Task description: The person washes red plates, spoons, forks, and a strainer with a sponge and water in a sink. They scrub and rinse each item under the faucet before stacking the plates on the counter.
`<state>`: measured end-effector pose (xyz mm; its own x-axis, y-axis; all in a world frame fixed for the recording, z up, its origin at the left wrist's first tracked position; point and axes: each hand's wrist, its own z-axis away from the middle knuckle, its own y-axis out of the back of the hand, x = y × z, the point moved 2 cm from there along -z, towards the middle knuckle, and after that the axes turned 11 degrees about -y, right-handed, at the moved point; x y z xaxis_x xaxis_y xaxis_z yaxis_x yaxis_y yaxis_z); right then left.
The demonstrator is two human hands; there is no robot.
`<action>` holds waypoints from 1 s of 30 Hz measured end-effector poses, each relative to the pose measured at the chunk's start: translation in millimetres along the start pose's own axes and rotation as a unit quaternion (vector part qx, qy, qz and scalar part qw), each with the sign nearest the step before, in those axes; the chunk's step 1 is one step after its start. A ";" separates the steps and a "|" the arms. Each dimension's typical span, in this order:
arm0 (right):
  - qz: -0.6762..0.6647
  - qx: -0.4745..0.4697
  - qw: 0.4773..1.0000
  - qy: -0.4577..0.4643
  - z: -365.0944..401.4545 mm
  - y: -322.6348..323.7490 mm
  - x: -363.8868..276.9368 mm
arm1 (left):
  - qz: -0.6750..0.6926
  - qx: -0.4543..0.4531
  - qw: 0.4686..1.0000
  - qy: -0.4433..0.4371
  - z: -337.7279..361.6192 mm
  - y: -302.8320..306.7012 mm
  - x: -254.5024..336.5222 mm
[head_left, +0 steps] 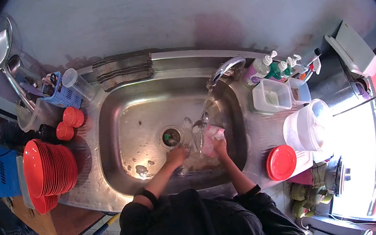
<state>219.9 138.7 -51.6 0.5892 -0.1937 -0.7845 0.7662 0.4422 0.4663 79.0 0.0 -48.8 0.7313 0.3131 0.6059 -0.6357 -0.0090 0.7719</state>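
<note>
Both my hands are low inside the steel sink point(137, 109). My right hand point(219, 145) is closed on a pink and white cloth or sponge point(211, 139). Just left of it, my left hand point(178, 155) is closed round the end of something shiny, too small to make out. Metal spoons or ladles point(196, 126) lie between my hands, under the running tap point(224, 71). The drain point(171, 137) is a little above my left hand, with dark and green bits in it. Shallow water and wet patches show on the sink floor.
Stacked red plates point(48, 167), red cups point(73, 116) and a blue basket point(60, 92) stand left. Right are pump bottles point(259, 68), a clear container point(271, 94), a white bucket point(304, 126) and a red lid point(281, 162). A striped cloth point(123, 70) hangs over the back edge.
</note>
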 end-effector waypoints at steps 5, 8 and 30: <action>-0.067 -0.006 0.996 -0.053 -12.8 -13.0 26.9 | -0.215 -0.170 0.961 0.039 42.6 21.0 -30.0; -0.081 -0.004 0.996 -0.040 -0.1 -11.7 6.5 | -0.277 -0.163 0.947 0.010 67.2 11.4 -45.0; -0.238 -0.132 0.958 -0.086 12.3 -20.0 8.0 | 0.032 -0.007 0.994 -0.107 55.8 42.7 -21.1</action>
<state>212.5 117.5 -62.2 0.2401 -0.5598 -0.7930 0.8800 0.4704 -0.0656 50.2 -60.0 -17.9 0.7248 0.1025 0.6812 -0.6841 -0.0090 0.7293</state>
